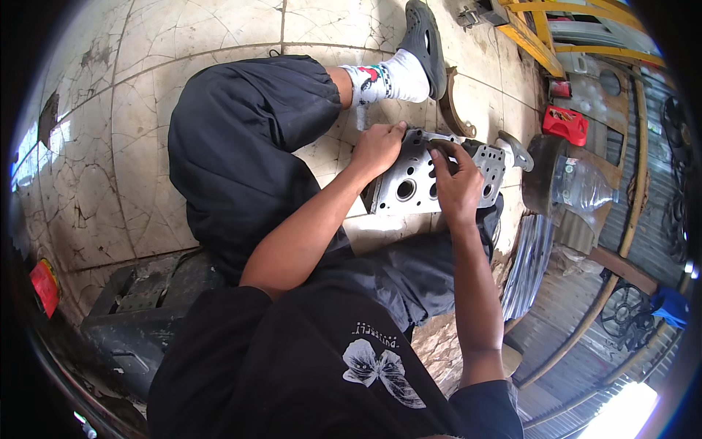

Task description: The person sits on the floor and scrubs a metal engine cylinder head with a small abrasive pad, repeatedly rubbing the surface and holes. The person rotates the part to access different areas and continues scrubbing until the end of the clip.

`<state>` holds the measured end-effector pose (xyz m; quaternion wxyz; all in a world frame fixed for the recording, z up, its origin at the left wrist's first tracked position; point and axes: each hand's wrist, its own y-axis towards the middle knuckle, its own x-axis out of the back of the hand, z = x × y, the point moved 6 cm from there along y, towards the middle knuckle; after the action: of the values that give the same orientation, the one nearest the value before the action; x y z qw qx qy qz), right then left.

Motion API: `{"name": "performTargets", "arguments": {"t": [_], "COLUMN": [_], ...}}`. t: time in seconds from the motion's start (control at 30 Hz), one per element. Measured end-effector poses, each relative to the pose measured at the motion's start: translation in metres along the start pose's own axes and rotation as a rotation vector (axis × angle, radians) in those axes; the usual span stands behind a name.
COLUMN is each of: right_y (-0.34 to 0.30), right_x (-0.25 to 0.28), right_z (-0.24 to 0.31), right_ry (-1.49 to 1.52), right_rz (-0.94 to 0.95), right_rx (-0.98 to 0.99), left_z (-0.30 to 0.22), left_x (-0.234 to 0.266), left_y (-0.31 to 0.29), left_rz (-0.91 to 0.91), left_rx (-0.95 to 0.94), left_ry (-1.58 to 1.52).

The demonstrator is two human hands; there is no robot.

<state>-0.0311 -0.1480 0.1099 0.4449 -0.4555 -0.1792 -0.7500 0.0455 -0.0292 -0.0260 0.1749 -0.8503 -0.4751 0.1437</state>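
The left hand [376,148] rests with fingers curled on the upper left edge of the grey metal cylinder head [417,179], steadying it. The casting lies on the person's lap, above the cracked tiled floor [131,110]. The right hand [455,183] presses on its middle, fingers together pinching a thin metal strip [441,140] against the face. For good results, keep the casting braced and the strip flat. A red container [565,124] stands at right.
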Motion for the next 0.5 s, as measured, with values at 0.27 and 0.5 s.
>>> {"name": "performTargets", "arguments": {"t": [0.27, 0.5], "right_y": [-0.003, -0.016], "right_x": [-0.005, -0.013], "right_z": [0.008, 0.002], "right_ry": [-0.219, -0.162], "right_rz": [-0.235, -0.264], "right_rx": [0.387, 0.390], "left_z": [0.002, 0.003], "left_x": [-0.008, -0.008], "left_y": [0.007, 0.006], "left_rz": [0.013, -0.004], "left_rx": [-0.001, -0.008], "left_ry": [0.003, -0.006]}}
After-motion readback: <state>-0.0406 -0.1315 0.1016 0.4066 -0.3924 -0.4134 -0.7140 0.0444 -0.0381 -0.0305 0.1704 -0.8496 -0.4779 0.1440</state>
